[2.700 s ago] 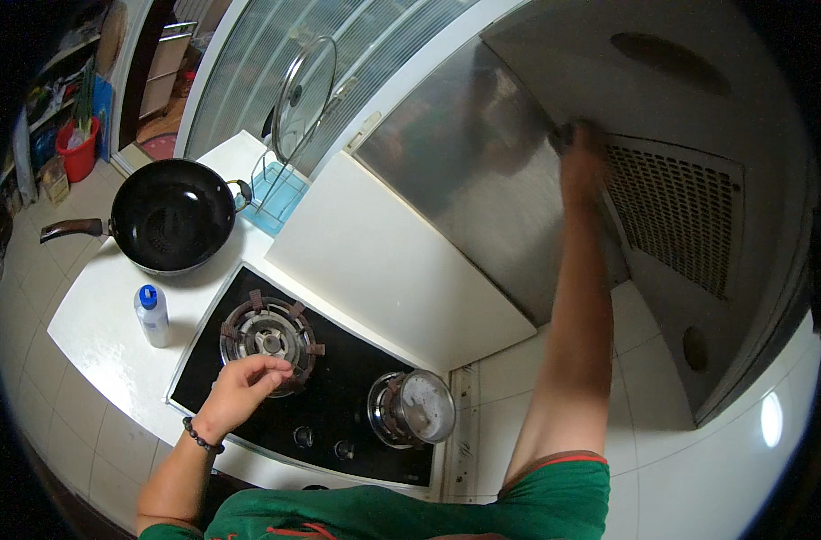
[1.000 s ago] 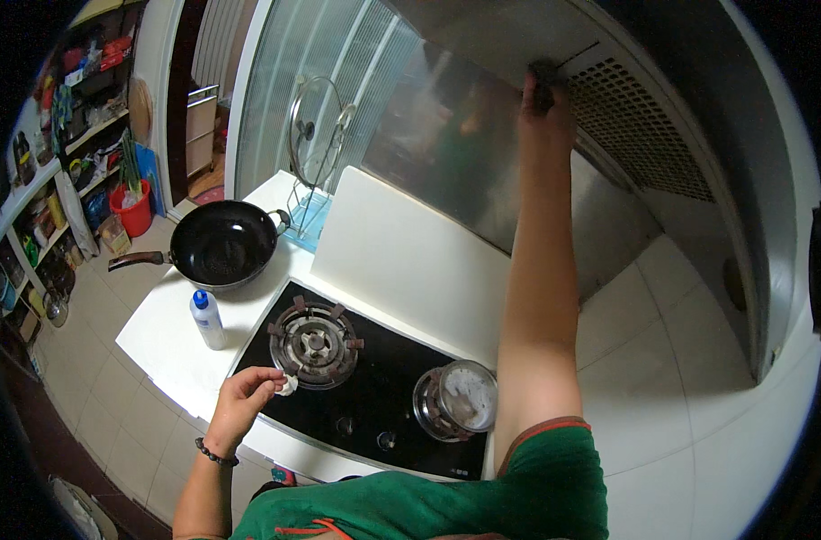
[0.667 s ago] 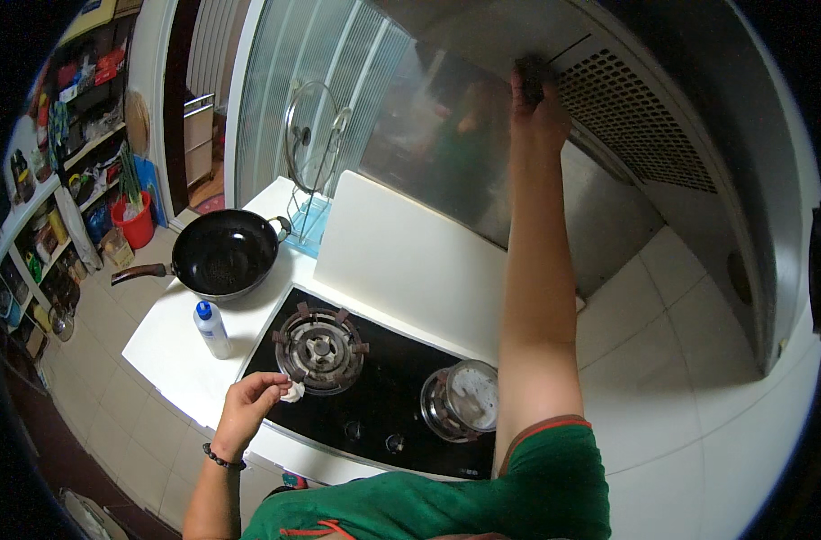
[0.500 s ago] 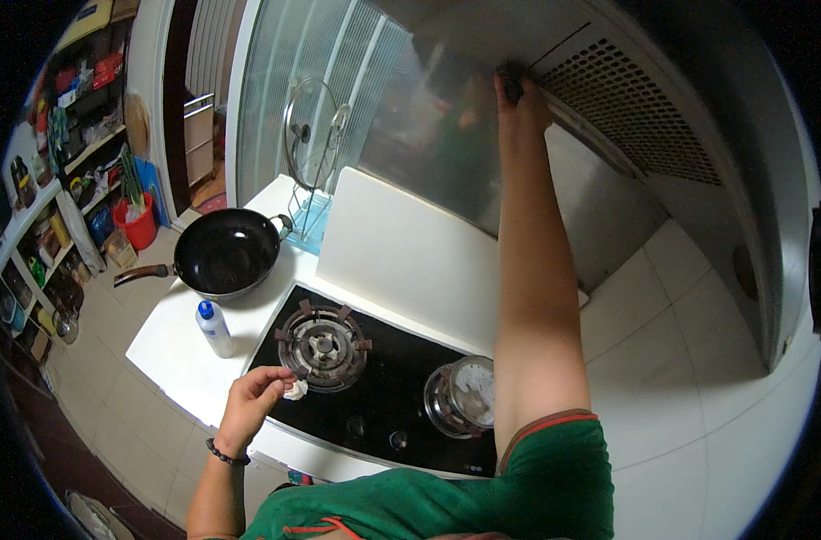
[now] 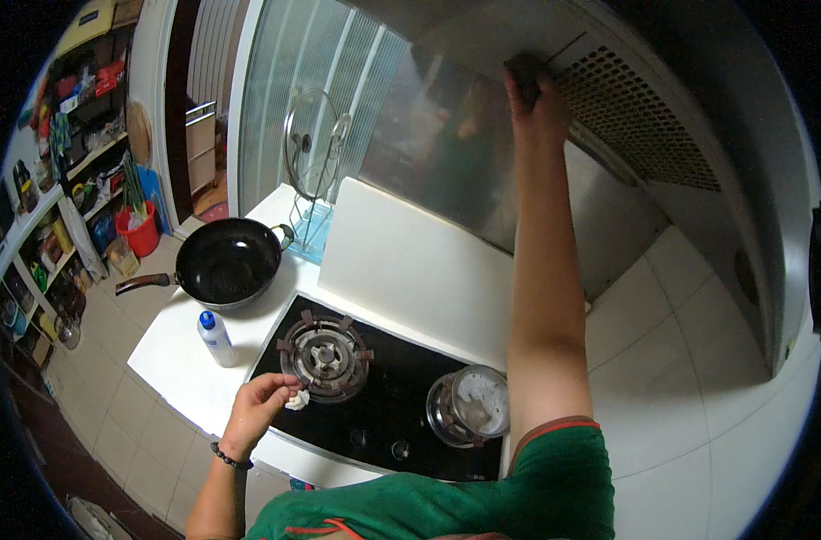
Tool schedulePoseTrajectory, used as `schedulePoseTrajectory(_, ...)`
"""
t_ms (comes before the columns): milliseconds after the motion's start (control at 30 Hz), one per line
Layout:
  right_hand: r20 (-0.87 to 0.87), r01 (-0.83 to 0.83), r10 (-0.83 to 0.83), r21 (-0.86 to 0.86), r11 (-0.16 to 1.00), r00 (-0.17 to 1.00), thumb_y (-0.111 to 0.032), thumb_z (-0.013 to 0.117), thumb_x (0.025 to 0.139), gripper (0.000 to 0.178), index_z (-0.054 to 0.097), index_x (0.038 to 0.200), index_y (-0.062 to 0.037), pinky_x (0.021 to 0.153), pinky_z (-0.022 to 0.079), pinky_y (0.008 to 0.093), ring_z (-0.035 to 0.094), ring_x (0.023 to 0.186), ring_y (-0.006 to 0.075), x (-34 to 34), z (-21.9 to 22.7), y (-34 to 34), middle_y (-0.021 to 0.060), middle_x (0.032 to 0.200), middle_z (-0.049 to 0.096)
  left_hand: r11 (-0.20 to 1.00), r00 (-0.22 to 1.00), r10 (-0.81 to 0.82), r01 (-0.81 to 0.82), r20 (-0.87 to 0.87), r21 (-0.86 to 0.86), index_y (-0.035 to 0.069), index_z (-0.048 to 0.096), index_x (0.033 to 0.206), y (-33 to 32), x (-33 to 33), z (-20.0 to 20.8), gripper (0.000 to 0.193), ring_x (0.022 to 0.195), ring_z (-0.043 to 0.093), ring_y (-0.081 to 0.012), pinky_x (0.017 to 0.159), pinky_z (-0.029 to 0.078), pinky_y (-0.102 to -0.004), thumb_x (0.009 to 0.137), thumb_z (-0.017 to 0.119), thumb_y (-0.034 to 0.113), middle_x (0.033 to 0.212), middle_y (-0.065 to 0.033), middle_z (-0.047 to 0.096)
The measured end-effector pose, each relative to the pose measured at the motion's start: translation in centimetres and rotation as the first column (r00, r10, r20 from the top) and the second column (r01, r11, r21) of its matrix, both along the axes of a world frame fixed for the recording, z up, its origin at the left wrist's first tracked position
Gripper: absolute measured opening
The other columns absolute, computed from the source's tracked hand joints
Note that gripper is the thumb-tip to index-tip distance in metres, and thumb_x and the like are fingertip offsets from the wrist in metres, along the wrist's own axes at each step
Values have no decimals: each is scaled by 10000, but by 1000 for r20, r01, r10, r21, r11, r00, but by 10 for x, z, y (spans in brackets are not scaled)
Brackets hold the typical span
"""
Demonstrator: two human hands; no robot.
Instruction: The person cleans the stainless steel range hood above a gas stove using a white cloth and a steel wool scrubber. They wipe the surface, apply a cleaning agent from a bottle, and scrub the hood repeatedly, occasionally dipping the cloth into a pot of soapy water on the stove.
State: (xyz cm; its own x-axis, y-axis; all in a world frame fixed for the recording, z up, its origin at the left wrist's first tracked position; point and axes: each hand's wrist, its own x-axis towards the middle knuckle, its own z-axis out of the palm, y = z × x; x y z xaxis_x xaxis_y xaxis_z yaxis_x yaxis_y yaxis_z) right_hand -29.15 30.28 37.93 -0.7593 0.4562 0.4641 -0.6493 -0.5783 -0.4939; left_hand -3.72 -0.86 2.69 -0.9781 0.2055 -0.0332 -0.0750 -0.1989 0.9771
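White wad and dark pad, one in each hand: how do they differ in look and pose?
Look: the white wad is pale and crumpled; the dark pad is nearly black, its texture too dim to make out.
Pose: the left hand pinches the white wad low over the black cooktop; the right hand holds the dark pad up by the hood's perforated panel, contact unclear.
Shared: each is held in one hand.

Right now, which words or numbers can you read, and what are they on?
None that I can read.
Bottle: marks on its side, too small to read.
Yellow box, top shelf: a dark label, too blurred to read.
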Motion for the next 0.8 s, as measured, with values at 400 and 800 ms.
schedulePoseTrajectory(400, 57, -45, 45, -12, 999, 997, -78, 455, 939, 364, 392, 1259, 82, 773, 590, 414, 553, 1007, 360, -29, -5, 32, 238, 1184, 470, 999, 999, -28, 30, -36, 29, -45, 579, 1106, 8, -8, 10, 217, 924, 618, -147, 846, 486, -263, 905, 516, 9, 1027, -96, 645)
schedulePoseTrajectory(800, 123, 51, -50, -4, 999, 991, -78, 451, 942, 417, 339, 1301, 102, 831, 574, 422, 520, 1058, 381, -2, -1, 8, 260, 1276, 391, 999, 999, -18, 19, -26, 47, -48, 575, 1114, 2, -1, 16, 228, 946, 612, -141, 828, 480, -246, 902, 506, 3, 1018, -93, 647)
